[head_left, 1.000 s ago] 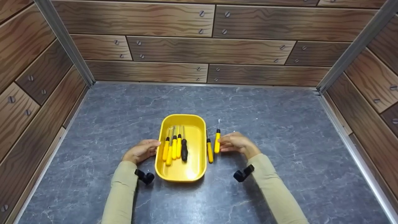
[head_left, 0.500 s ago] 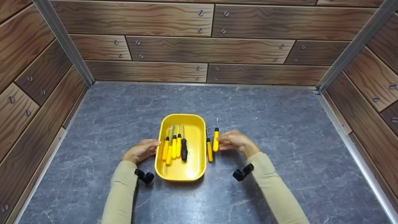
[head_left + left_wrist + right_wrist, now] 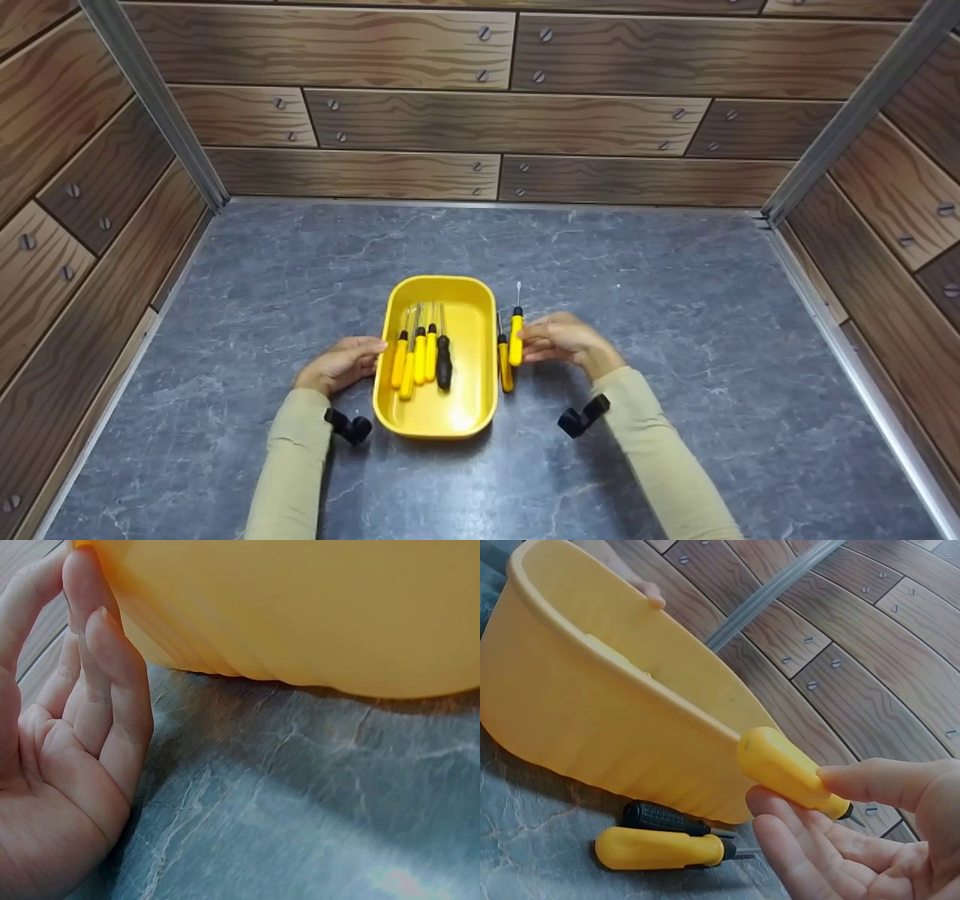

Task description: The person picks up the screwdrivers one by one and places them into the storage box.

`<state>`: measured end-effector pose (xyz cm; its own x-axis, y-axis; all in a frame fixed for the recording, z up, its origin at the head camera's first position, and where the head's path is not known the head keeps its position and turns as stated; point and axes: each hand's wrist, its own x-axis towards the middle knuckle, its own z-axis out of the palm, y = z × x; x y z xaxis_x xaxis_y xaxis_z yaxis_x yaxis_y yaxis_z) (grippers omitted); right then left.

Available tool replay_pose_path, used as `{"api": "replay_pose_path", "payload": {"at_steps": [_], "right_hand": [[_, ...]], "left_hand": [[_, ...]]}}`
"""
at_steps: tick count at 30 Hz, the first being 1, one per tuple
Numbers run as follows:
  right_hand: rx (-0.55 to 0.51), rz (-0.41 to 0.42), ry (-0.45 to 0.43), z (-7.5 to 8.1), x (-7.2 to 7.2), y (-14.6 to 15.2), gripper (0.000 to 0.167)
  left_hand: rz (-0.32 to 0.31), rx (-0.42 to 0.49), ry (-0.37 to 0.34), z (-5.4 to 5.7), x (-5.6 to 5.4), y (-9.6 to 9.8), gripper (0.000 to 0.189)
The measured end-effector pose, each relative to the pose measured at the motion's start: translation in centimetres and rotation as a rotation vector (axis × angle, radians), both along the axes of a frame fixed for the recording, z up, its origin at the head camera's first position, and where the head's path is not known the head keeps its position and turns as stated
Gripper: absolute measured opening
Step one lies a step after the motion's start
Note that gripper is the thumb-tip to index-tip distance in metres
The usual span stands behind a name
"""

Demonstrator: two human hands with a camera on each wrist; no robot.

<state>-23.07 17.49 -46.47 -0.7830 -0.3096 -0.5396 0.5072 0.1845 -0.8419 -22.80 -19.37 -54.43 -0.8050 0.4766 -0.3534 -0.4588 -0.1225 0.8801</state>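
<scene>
My left hand pinches the left rim of a deep yellow plastic tray, thumb at the edge and fingers against the outer wall. Inside lie several yellow-handled screwdrivers and a black-handled screwdriver, shafts pointing away from me. Just right of the tray, my right hand holds a yellow screwdriver by its handle between thumb and fingers, raised above the table. Below it, beside the tray wall, another yellow screwdriver and a black screwdriver lie on the table; the head view hides the black one.
The table has a grey marbled top. Wood-patterned walls with metal corner posts close it in at the back and both sides. Small black cameras sit on both wrists.
My right hand has moved slightly left with the yellow screwdriver, closer to the tray and partly over the yellow screwdriver on the table. My left hand and the tray stay in place.
</scene>
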Motion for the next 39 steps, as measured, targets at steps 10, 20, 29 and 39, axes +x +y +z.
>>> {"api": "replay_pose_path", "payload": {"at_steps": [10, 20, 29, 39], "right_hand": [[-0.014, 0.029, 0.017, 0.5, -0.1, -0.3, 0.029], [-0.004, 0.032, 0.01, 0.9, -0.2, -1.0, 0.027], [0.011, 0.047, 0.018, 1.3, -0.1, -1.7, 0.036], [0.026, 0.051, 0.024, 1.4, -0.2, -2.4, 0.035]], "left_hand": [[-0.003, 0.002, -0.001, 0.1, 0.0, 0.0, 0.011], [-0.006, 0.0, -0.001, 0.1, 0.0, 0.0, 0.013], [-0.007, -0.01, -0.007, 0.1, 0.0, 0.0, 0.014], [0.004, -0.014, -0.013, 0.1, 0.0, -0.1, 0.013]]}}
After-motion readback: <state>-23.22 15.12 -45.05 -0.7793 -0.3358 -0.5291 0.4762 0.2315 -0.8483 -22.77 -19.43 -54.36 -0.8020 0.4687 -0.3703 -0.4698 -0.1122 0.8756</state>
